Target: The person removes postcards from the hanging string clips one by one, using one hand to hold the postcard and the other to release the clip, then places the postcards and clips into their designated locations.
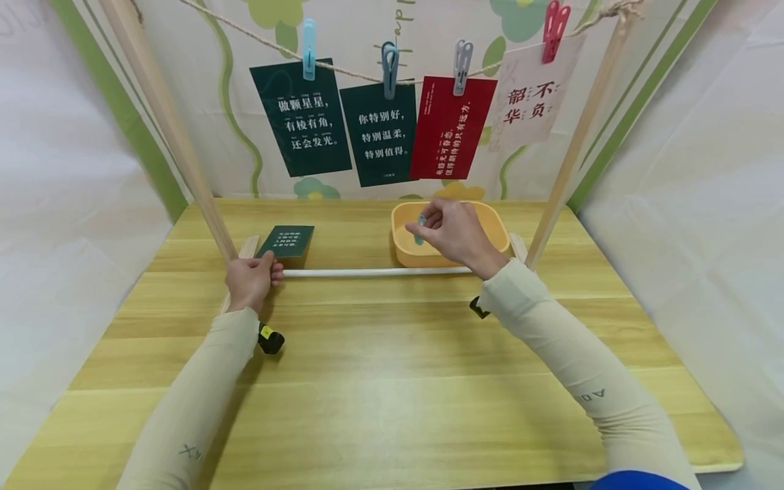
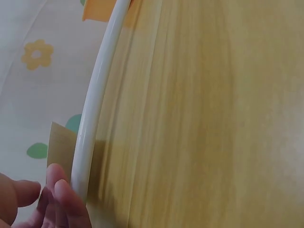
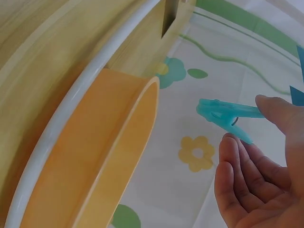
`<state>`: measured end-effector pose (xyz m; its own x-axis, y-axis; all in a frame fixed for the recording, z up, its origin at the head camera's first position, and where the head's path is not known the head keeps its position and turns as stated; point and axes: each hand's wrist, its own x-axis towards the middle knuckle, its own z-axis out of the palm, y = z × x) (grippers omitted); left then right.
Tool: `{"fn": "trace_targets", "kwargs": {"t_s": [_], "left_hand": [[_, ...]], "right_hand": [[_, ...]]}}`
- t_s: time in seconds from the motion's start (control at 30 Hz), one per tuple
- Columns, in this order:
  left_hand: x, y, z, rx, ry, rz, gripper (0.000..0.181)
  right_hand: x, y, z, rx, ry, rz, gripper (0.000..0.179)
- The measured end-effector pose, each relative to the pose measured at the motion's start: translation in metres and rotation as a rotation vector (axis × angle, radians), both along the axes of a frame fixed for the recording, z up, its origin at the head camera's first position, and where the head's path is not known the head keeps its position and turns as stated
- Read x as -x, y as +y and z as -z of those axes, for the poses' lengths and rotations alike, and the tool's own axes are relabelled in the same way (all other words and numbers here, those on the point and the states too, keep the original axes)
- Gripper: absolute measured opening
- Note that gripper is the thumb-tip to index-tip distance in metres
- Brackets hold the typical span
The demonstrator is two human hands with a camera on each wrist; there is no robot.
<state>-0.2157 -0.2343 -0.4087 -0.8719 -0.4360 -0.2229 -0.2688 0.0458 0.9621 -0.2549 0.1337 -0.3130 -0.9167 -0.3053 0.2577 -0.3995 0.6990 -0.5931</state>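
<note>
My left hand point(image 1: 250, 280) pinches the near edge of a dark green card point(image 1: 288, 239) with white writing, between thumb and fingers. In the left wrist view the pale back of the card point(image 2: 61, 142) rises past the fingertips, tilted up beside a white rod point(image 2: 90, 114). Over the yellow tub point(image 1: 409, 257), my right hand point(image 1: 456, 231) holds a turquoise clothespin point(image 1: 419, 230) by its handles. The right wrist view shows the clothespin point(image 3: 223, 111) between thumb and fingers, its handle ends spread and its nose pointing away from the palm.
Four cards hang by clothespins from a twine point(image 1: 263, 44): two dark green, a red card point(image 1: 450, 129) and a pale card point(image 1: 533, 95). Wooden posts point(image 1: 174, 136) stand at both sides. The white rod point(image 1: 373, 272) runs across between them, in front of the tub.
</note>
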Motion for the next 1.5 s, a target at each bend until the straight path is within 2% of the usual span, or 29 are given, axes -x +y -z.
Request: {"fn": "trace_targets", "kwargs": {"t_s": [0.27, 0.53, 0.77, 1.13, 1.3, 1.5], "left_hand": [[0.000, -0.001, 0.000, -0.031, 0.017, -0.016, 0.045], [-0.004, -0.003, -0.002, -0.015, -0.008, 0.011, 0.047], [-0.008, -0.003, -0.004, 0.054, 0.008, 0.040, 0.042], [-0.018, 0.001, -0.014, 0.195, 0.076, 0.141, 0.039], [-0.022, 0.005, -0.020, 0.208, 0.101, 0.175, 0.038], [-0.023, 0.009, -0.021, 0.242, 0.137, 0.194, 0.035]], "right_hand": [[0.009, 0.006, 0.006, -0.010, -0.036, 0.046, 0.037], [0.020, 0.010, 0.013, -0.018, -0.055, 0.080, 0.039], [0.026, 0.012, 0.017, -0.029, -0.073, 0.095, 0.041], [0.038, 0.017, 0.027, -0.073, -0.104, 0.126, 0.041], [0.045, 0.020, 0.035, -0.087, -0.122, 0.133, 0.036], [0.049, 0.024, 0.043, -0.104, -0.133, 0.118, 0.034]]}}
